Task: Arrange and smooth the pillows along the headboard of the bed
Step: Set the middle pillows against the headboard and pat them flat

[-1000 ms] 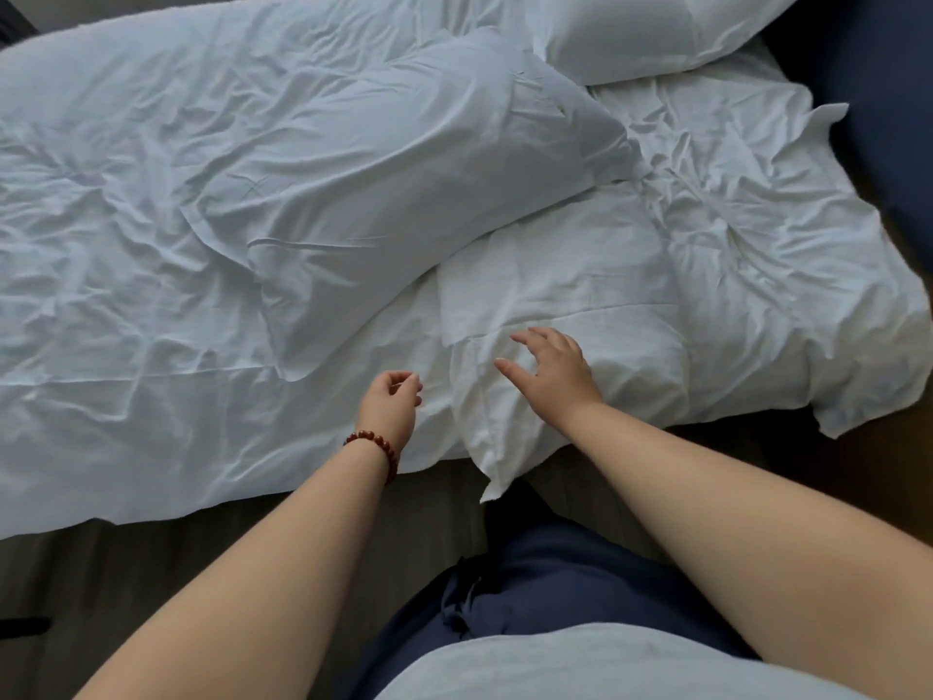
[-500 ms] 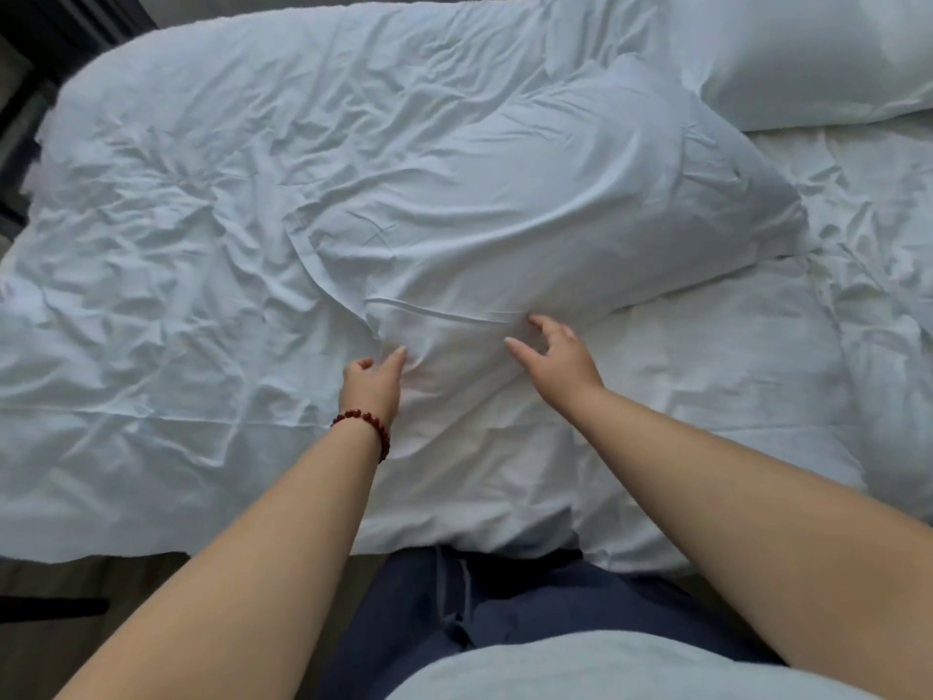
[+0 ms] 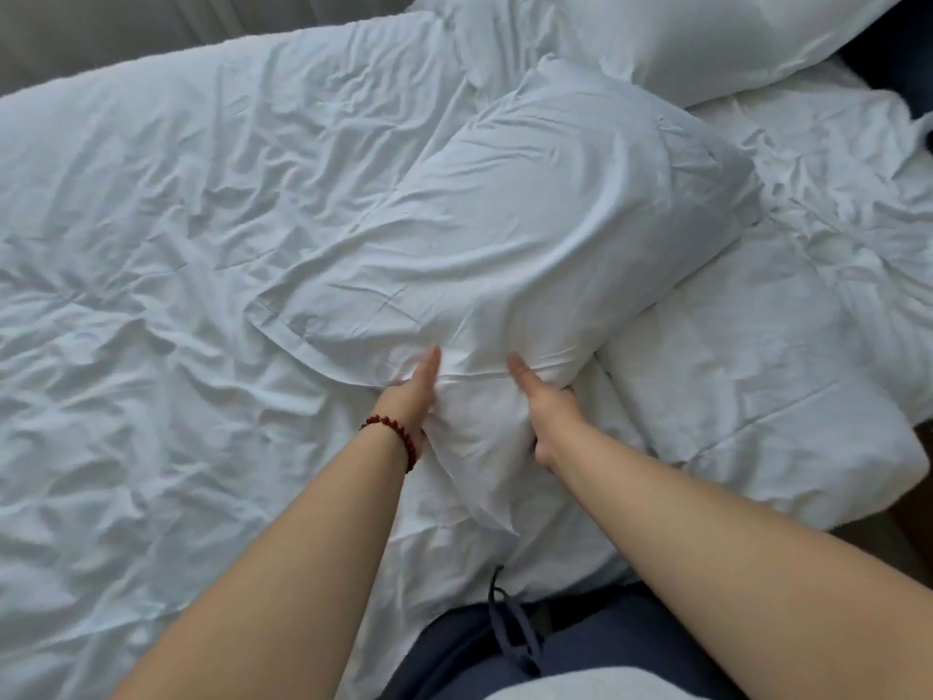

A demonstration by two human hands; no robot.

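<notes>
A large white pillow (image 3: 530,209) lies at a slant across the middle of the bed, on the rumpled white duvet (image 3: 151,295). My left hand (image 3: 411,391), with a red bead bracelet at the wrist, grips the near edge of this pillow, fingers tucked under the fabric. Beside it my right hand (image 3: 548,404) grips the same edge, thumb on top. The pillowcase bunches between the two hands. A second white pillow (image 3: 681,37) lies at the top right, its corner touching the first pillow.
A folded, thicker part of the white duvet (image 3: 757,386) lies to the right of my hands, reaching the bed's near edge. A dark headboard or wall (image 3: 909,53) shows at the far right. My dark trousers with a drawstring press against the bed's near side.
Both hands moved forward from hovering over the duvet and closed on the near edge of the big pillow. The view shifted closer over the bed.
</notes>
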